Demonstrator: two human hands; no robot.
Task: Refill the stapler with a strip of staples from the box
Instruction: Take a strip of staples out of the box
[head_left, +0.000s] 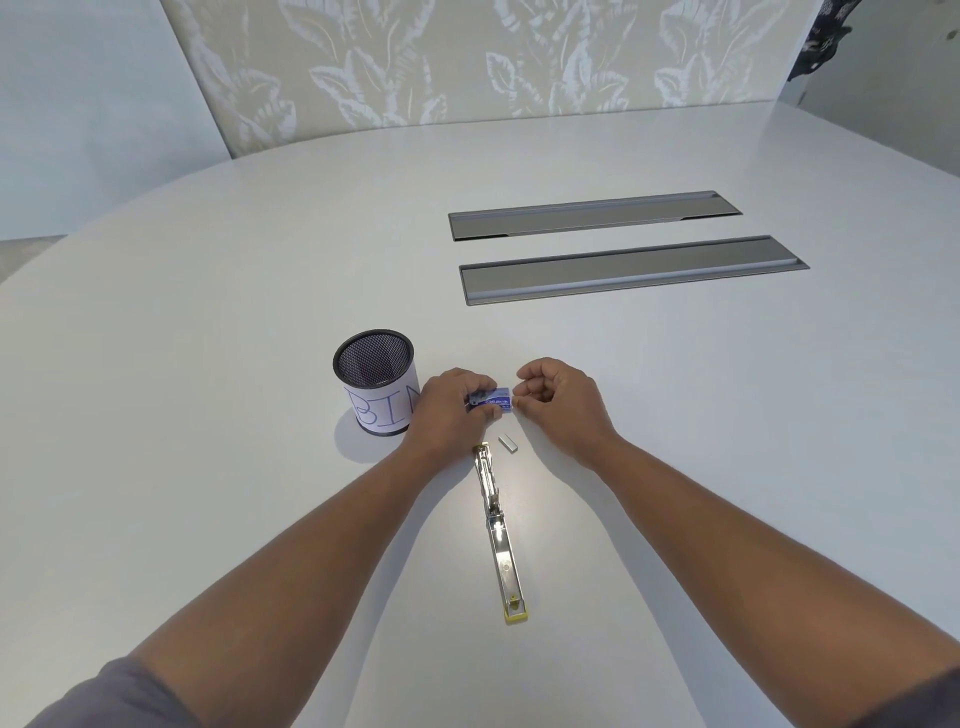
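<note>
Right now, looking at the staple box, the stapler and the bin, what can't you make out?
- Staple box: head view; left hand covers its left end, so contents and open or shut are unclear.
- Right hand: curled fingers hide whether it holds anything.
- Stapler: staple channel too small to read.
- Bin: mesh and shadow hide the inside.

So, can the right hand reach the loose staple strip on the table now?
Probably yes: the staple strip lies uncovered just below the right hand, beside the opened stapler, with nothing between them.
</note>
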